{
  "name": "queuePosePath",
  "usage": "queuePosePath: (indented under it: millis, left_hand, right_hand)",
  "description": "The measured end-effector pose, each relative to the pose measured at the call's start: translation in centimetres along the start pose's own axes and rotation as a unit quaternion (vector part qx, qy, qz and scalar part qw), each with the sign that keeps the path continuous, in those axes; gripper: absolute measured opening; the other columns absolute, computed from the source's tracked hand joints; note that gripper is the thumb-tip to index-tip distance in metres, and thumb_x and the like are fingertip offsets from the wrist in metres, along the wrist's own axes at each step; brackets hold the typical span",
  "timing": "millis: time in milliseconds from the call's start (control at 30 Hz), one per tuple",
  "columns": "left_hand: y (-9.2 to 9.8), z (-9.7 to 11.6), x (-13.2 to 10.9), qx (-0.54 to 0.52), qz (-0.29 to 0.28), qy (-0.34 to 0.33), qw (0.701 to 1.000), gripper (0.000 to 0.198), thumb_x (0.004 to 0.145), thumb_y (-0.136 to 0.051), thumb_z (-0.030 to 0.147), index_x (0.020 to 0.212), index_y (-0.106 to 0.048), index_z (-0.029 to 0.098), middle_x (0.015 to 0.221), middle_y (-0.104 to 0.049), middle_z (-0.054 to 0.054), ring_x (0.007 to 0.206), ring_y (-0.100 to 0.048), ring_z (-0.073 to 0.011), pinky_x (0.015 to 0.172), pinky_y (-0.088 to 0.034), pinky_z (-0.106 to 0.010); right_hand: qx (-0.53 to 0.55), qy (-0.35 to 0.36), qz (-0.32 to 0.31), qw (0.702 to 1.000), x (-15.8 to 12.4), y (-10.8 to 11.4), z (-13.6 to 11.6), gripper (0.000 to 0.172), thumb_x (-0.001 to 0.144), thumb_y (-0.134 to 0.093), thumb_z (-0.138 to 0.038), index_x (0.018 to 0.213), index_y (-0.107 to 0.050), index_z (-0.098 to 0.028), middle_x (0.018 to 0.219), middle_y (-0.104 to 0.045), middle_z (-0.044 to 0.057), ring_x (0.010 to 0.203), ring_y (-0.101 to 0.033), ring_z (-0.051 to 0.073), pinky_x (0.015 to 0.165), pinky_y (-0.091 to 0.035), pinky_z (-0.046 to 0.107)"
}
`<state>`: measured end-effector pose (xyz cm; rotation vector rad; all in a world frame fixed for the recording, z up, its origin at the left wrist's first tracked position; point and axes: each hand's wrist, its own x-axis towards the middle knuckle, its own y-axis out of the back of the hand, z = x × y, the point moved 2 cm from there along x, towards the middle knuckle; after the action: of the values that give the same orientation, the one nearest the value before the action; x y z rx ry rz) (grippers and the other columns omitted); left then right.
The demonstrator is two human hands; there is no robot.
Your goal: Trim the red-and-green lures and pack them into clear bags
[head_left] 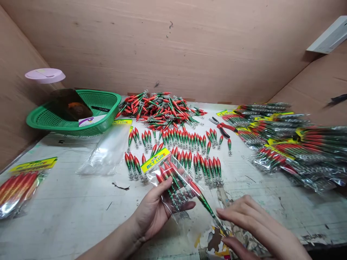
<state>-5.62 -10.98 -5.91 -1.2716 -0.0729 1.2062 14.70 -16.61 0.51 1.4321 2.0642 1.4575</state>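
Brown panels (173, 47) enclose a pale worktop (108, 216) in the head view. Near centre, the left hand (153, 213) pinches a clear labelled bag (176, 178), thumb uppermost. Just right of it, the right hand (252, 220) pinches a red-green lure (206, 204) by its narrow near end. Lure is judged light and stiff: hold mid-body, clear of the hooked end. Bag is likely slippery.

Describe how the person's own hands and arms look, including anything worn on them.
The left hand and right hand are both bare, with no gloves. No sleeve shows on the left forearm or at the right wrist. No watch or bracelet is visible. I see no rings, though some fingers are hidden.
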Motion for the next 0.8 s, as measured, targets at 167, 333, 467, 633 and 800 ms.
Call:
queuePosePath:
  millis: [167, 333, 467, 633, 800]
  left_hand:
    - [-0.2, 0.0, 0.0, 0.003, 0.005, -0.004, 1.000, 0.041, 0.087, -0.053, 0.018, 0.127, -0.053, 0.012, 0.108, -0.069, -0.016, 0.089, -0.069, -0.0267, 0.074, -0.058, -0.047]
    - [-0.2, 0.0, -0.1, 0.002, -0.004, -0.015, 1.000, 0.037, 0.087, -0.054, 0.020, 0.123, -0.056, 0.012, 0.111, -0.068, -0.016, 0.089, -0.068, -0.0254, 0.077, -0.057, -0.047]
    - [-0.1, 0.0, -0.1, -0.004, -0.004, -0.035, 0.999, 0.037, 0.087, -0.055, 0.020, 0.123, -0.056, 0.014, 0.109, -0.069, -0.015, 0.089, -0.068, -0.0239, 0.079, -0.057, -0.047]
    - [-0.1, 0.0, -0.1, 0.002, -0.010, -0.035, 0.999, 0.041, 0.086, -0.056, 0.020, 0.127, -0.053, 0.016, 0.111, -0.068, -0.015, 0.092, -0.067, -0.0255, 0.078, -0.057, -0.046]
    - [-0.2, -0.1, 0.0, 0.007, -0.019, -0.037, 0.999, 0.034, 0.087, -0.055, 0.021, 0.120, -0.058, 0.011, 0.108, -0.069, -0.016, 0.093, -0.067, -0.0261, 0.079, -0.057, -0.047]
  right_hand:
    - [-0.090, 0.024, 0.088, 0.992, 0.9, -2.0, -0.7, 0.027, 0.084, -0.058, -0.014, 0.111, -0.062, -0.019, 0.100, -0.068, 0.010, 0.088, -0.061, 0.021, 0.073, -0.054, 0.034]
    - [-0.111, 0.025, 0.133, 0.985, 1.5, -2.4, -0.8, 0.027, 0.085, -0.055, -0.010, 0.108, -0.064, -0.019, 0.085, -0.066, 0.009, 0.079, -0.059, 0.020, 0.066, -0.051, 0.033]
    - [-0.136, 0.044, 0.112, 0.983, 1.6, -1.7, -1.1, 0.027, 0.080, -0.062, -0.011, 0.106, -0.064, -0.019, 0.094, -0.067, 0.011, 0.088, -0.060, 0.024, 0.072, -0.053, 0.038]
    - [-0.101, 0.049, 0.092, 0.989, 2.0, -1.4, -1.1, 0.024, 0.080, -0.061, -0.010, 0.102, -0.062, -0.019, 0.093, -0.067, 0.009, 0.092, -0.061, 0.024, 0.074, -0.054, 0.038]
    - [-0.081, 0.082, 0.091, 0.989, 2.3, -2.3, -0.9, 0.024, 0.082, -0.056, -0.006, 0.104, -0.059, -0.014, 0.098, -0.066, 0.011, 0.100, -0.062, 0.021, 0.088, -0.054, 0.037]
